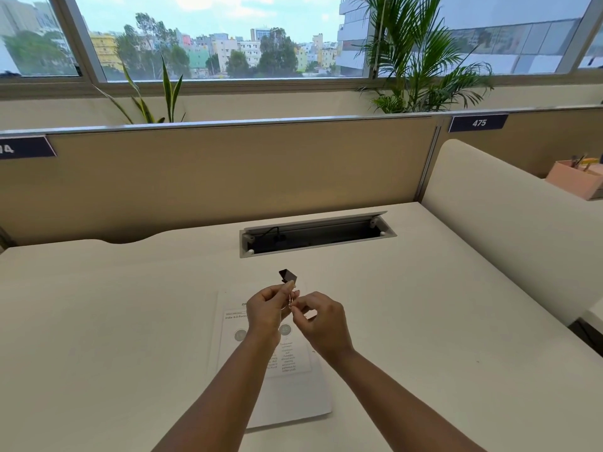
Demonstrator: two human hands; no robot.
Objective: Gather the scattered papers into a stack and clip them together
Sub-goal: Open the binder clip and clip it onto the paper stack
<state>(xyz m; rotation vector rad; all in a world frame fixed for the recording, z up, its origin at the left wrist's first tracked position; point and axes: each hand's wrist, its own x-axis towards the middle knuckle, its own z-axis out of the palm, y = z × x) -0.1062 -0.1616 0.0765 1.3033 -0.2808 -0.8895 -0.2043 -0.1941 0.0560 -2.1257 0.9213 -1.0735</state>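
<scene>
A stack of white printed papers (pixel 287 396) lies on the white desk (pixel 98 321), right in front of me and partly hidden by my forearms. A black binder clip (pixel 287 276) is held up above the stack's far end. My left hand (pixel 266 313) pinches the clip's wire handles with its fingertips, the black body pointing up and away. Just to the right, my right hand (pixel 321 321) pinches the lower end of the same wire handles. The clip touches no paper.
An open cable tray (pixel 315 234) is sunk into the desk beyond the papers. A tan partition (pixel 212 171) closes the back and a white divider (pixel 509 230) the right side. A pink organiser (pixel 576 179) stands on the neighbouring desk.
</scene>
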